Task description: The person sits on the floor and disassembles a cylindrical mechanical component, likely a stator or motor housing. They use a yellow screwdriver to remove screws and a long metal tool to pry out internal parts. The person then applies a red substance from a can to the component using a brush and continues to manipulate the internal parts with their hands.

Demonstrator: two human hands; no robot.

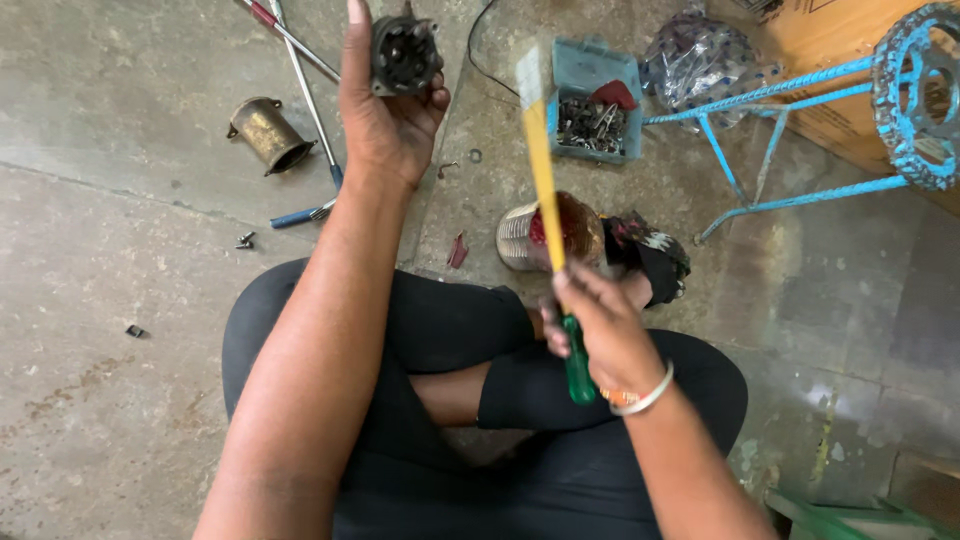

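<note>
A stained grey concrete floor (110, 400) fills the view, with the person seated cross-legged on it in dark trousers; the left hand (388, 110) is raised out in front, fingers wrapped around a dark round metal part (404, 53) with a ring of holes in its face, held up near the top edge of the picture; the right hand (600, 335), with a pale bangle at the wrist, is clenched around the green grip of a paintbrush (545, 170) whose yellow handle rises upright to flat bristles at the top; behind the brush a tin can (535, 235) lies on its side just beside a dark patterned rag (650, 255); farther off sits a teal plastic tray (598, 98) of small metal hardware, with a blue-painted metal frame (790, 135) and a blue sprocket (925, 95) to its right; on the left lie a brass-coloured cylinder (268, 133), long metal rods (305, 85) and a few loose screws (244, 240).
</note>
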